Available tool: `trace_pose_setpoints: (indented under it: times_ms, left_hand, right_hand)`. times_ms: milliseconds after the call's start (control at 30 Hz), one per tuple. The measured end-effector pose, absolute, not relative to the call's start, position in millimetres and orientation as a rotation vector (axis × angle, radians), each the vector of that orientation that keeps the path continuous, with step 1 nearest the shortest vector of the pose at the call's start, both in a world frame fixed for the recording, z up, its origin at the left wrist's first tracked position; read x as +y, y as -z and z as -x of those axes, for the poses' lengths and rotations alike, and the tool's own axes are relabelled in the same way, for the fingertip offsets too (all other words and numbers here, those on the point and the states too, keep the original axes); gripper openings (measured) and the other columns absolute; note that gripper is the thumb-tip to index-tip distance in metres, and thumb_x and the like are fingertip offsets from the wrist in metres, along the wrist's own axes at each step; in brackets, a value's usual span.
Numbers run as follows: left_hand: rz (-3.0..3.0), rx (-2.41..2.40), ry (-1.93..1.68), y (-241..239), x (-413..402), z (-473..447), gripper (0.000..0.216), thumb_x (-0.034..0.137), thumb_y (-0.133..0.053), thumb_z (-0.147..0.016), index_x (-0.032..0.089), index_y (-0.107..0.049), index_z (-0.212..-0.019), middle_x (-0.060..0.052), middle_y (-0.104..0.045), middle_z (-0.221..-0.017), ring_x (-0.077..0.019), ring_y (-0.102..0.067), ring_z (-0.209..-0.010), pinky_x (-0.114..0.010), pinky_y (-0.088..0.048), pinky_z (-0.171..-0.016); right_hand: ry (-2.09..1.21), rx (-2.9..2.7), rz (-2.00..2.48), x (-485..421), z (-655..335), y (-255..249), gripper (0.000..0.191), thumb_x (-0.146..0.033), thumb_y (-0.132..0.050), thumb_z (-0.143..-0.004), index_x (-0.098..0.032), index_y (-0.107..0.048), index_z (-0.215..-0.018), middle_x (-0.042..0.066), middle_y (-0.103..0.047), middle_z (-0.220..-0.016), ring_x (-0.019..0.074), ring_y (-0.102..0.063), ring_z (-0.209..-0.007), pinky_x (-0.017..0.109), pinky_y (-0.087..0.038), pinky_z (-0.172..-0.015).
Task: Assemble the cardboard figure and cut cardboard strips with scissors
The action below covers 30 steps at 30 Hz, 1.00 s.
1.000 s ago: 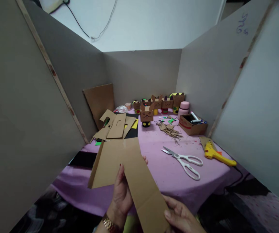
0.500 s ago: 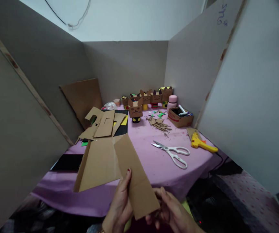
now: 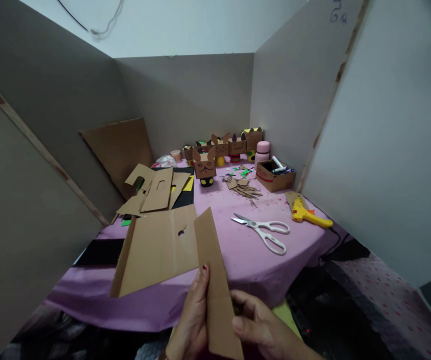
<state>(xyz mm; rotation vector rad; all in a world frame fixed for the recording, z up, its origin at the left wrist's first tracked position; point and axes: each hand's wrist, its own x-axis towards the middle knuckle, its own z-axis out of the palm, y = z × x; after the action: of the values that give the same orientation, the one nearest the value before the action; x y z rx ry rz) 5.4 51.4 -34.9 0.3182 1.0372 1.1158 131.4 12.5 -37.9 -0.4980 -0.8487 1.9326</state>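
A long strip of brown cardboard (image 3: pixel 215 285) is held upright at the table's front edge. My left hand (image 3: pixel 191 317) grips its left side, thumb on the front face and fingers behind. At its lower right edge, my right hand (image 3: pixel 258 322) pinches the cardboard between thumb and fingers. Left of the strip lies a larger folded cardboard sheet (image 3: pixel 159 250) with a raised left flap and a small dark hole. White-handled scissors (image 3: pixel 262 230) rest with blades parted to the right of the strip.
Cut cardboard pieces (image 3: pixel 157 190) lie at the back left. A cardboard animal figure (image 3: pixel 205 167) stands before several others. Thin cardboard scraps (image 3: pixel 242 187), a box of markers (image 3: pixel 273 177), a pink bottle (image 3: pixel 262 152) and a yellow glue gun (image 3: pixel 309 214) are on the right.
The cardboard strip has turned, showing a narrower face, and now stands apart from the larger sheet, uncovering its hole. My right hand has shifted up along the strip's edge.
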Motion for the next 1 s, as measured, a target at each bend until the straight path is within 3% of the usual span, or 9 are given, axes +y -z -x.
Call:
trace_pose_setpoints:
  times_ms: [133, 267, 400, 500, 633, 800, 1000]
  left_hand:
    - [-0.302, 1.036, -1.104, 33.0, 51.2, -4.2, 0.035, 0.035, -0.069, -0.067, 0.019, -0.059, -0.097, 0.000, -0.070, -0.068, -0.0158, -0.064, -0.054, -0.027, -0.050, -0.052]
    - [-0.311, 0.930, -1.131, 19.5, 54.6, 1.9, 0.032, 0.024, -0.066, -0.071, 0.018, -0.058, -0.101, -0.002, -0.072, -0.080, -0.0181, -0.067, -0.070, -0.029, -0.051, -0.066]
    - [-0.256, 0.710, -1.047, 2.5, 67.0, 17.4, 0.045, 0.037, -0.056, -0.077, 0.010, -0.055, -0.113, -0.011, -0.071, -0.094, -0.0210, -0.067, -0.075, -0.033, -0.050, -0.074]
    - [-0.244, 0.514, -1.020, -3.1, 78.3, 29.8, 0.058, 0.045, -0.048, -0.080, 0.008, -0.047, -0.124, -0.014, -0.067, -0.107, -0.0212, -0.066, -0.083, -0.033, -0.048, -0.079]
    - [-0.246, 0.469, -1.005, 2.0, 85.5, 37.5, 0.056, 0.044, -0.045, -0.081, 0.011, -0.044, -0.127, -0.012, -0.070, -0.101, -0.0214, -0.066, -0.081, -0.034, -0.047, -0.076]
    - [-0.246, 0.459, -1.004, 11.0, 74.0, 27.4, 0.056, 0.045, -0.043, -0.083, 0.011, -0.044, -0.127, -0.014, -0.067, -0.108, -0.0219, -0.066, -0.083, -0.036, -0.047, -0.078]
    - [-0.287, 0.613, -0.926, 28.0, 47.2, 1.9, 0.046, 0.035, -0.051, -0.081, 0.009, -0.051, -0.119, -0.017, -0.067, -0.105, -0.0256, -0.064, -0.092, -0.039, -0.047, -0.082]
  right_hand:
    - [-1.808, -0.951, 0.694, 12.5, -135.9, 33.4, 0.042, -0.044, -0.068, -0.070, -0.015, -0.067, -0.100, 0.006, -0.070, -0.083, 0.0208, -0.063, -0.080, 0.032, -0.046, -0.076]
    - [-1.573, -1.067, 0.886, 15.1, -142.1, 44.1, 0.036, -0.047, -0.057, -0.079, -0.017, -0.069, -0.095, 0.004, -0.070, -0.075, 0.0177, -0.062, -0.072, 0.027, -0.048, -0.065]
    - [-1.821, -1.017, 0.844, 16.0, -141.6, 60.0, 0.044, -0.052, -0.061, -0.073, -0.013, -0.068, -0.090, 0.001, -0.064, -0.056, 0.0096, -0.054, -0.045, 0.017, -0.040, -0.042]
    - [-1.936, -0.963, 0.736, 16.3, -138.1, 68.2, 0.044, -0.052, -0.068, -0.066, -0.011, -0.070, -0.081, 0.001, -0.063, -0.054, 0.0080, -0.055, -0.046, 0.016, -0.040, -0.045]
    - [-1.934, -0.981, 0.711, 17.5, -134.4, 77.6, 0.044, -0.052, -0.069, -0.065, -0.011, -0.070, -0.079, 0.001, -0.064, -0.056, 0.0085, -0.057, -0.050, 0.017, -0.041, -0.051]
    - [-1.816, -0.991, 0.940, 19.2, -132.2, 83.0, 0.047, -0.057, -0.063, -0.068, -0.014, -0.067, -0.085, -0.001, -0.060, -0.055, 0.0056, -0.049, -0.040, 0.014, -0.037, -0.038]
    - [-1.588, -0.958, 1.036, 22.7, -129.3, 77.0, 0.042, -0.055, -0.059, -0.072, -0.016, -0.065, -0.083, -0.005, -0.055, -0.047, 0.0058, -0.045, -0.039, 0.013, -0.035, -0.036]
